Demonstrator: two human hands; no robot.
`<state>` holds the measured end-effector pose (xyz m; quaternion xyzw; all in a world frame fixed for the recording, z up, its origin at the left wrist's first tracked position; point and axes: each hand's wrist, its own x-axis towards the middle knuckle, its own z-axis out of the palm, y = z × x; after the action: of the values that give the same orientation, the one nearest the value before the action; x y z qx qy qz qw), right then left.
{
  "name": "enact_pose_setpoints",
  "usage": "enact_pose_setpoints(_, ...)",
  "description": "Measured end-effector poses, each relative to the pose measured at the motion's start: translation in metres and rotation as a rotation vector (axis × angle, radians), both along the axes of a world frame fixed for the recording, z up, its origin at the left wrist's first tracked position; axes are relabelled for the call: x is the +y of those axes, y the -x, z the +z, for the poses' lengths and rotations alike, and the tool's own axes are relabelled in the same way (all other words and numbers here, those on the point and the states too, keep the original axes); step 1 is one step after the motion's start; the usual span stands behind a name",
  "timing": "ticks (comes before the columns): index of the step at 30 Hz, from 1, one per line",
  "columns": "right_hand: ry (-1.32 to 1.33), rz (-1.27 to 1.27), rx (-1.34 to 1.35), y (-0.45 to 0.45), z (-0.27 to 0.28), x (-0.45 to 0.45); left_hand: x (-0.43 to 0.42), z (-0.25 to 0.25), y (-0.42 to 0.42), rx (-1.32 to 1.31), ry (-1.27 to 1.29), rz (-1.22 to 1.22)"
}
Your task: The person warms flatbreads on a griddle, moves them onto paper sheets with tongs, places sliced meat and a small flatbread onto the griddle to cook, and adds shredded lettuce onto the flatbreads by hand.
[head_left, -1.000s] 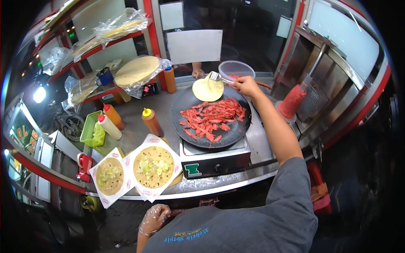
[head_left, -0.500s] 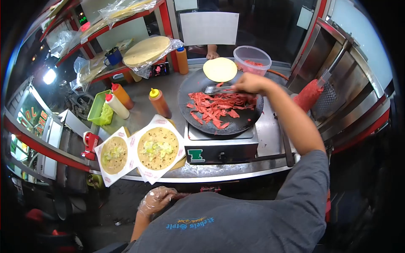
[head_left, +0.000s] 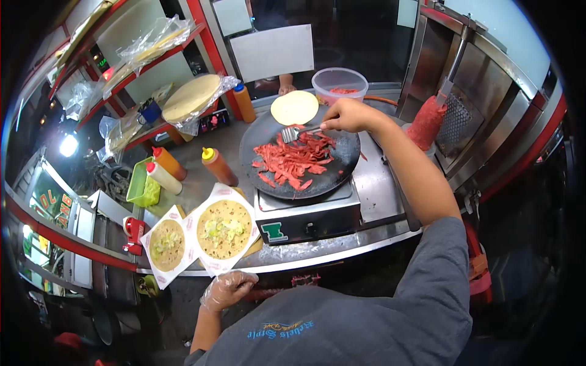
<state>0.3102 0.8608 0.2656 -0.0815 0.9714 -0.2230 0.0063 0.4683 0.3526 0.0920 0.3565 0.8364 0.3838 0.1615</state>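
Observation:
In my right hand (head_left: 348, 116) are metal tongs (head_left: 293, 133) with a slotted head, which rests among red meat strips (head_left: 296, 158). The meat lies heaped on a round black griddle (head_left: 332, 183). A pale flatbread (head_left: 295, 108) sits at the griddle's far edge. My left hand (head_left: 227, 290), in a clear plastic glove, is closed in front of the counter edge with nothing visible in it. Nearest to it are two flatbreads on white paper, a larger flatbread (head_left: 210, 245) and a smaller flatbread (head_left: 177, 253), both topped with shredded greens.
Left of the griddle stand a yellow-capped bottle (head_left: 221, 169), two red-capped bottles and a green basket (head_left: 139, 183). A clear tub (head_left: 339, 83) is behind the griddle, near another person's hand (head_left: 285, 84). Red meat on a spit (head_left: 427, 125) stands at right. Stacked flatbreads (head_left: 189, 97) fill the left shelf.
The camera view has shifted and tilted. My right hand has drawn the tongs and meat toward the griddle's middle, gathering the strips into a tighter heap. My left hand stays closed.

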Motion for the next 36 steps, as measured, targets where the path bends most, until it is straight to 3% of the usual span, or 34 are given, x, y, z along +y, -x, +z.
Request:
enact_pose_setpoints(4,-0.226,-0.076,0.373,-0.049,0.040,-0.020,-0.013,-0.011,-0.014,-0.004,-0.063,0.078)
enact_pose_setpoints(7,-0.433,-0.036,0.634,-0.086,-0.005,-0.033,-0.029,-0.017,-0.035,-0.009,-0.019,0.138)
enact_pose_setpoints(9,-0.488,-0.121,0.346,-0.122,-0.009,-0.047,-0.042,-0.020,-0.043,-0.011,-0.011,0.168)
enact_pose_setpoints(13,-0.285,-0.319,0.333,-0.155,-0.016,-0.072,-0.074,-0.039,-0.040,0.029,-0.071,0.129)
enact_pose_setpoints(16,-0.295,-0.339,0.337,-0.136,-0.072,-0.081,-0.077,-0.025,-0.019,0.107,-0.072,-0.034)
enact_pose_setpoints(20,-0.151,-0.581,0.144,-0.116,-0.049,-0.071,-0.069,0.000,0.007,0.145,-0.045,-0.160)
enact_pose_setpoints(24,-0.349,-0.487,0.351,-0.122,-0.090,-0.107,-0.058,0.011,-0.002,0.164,-0.184,-0.112)
enact_pose_setpoints(29,-0.283,-0.593,0.299,-0.134,-0.069,-0.092,-0.088,-0.025,-0.012,-0.017,-0.271,-0.166)
enact_pose_setpoints(32,-0.277,-0.685,0.348,-0.123,-0.084,-0.112,-0.102,-0.035,-0.016,0.001,-0.262,-0.258)
enact_pose_setpoints(36,-0.175,-0.553,0.422,-0.145,-0.086,-0.136,-0.124,-0.023,-0.008,0.119,-0.248,-0.260)
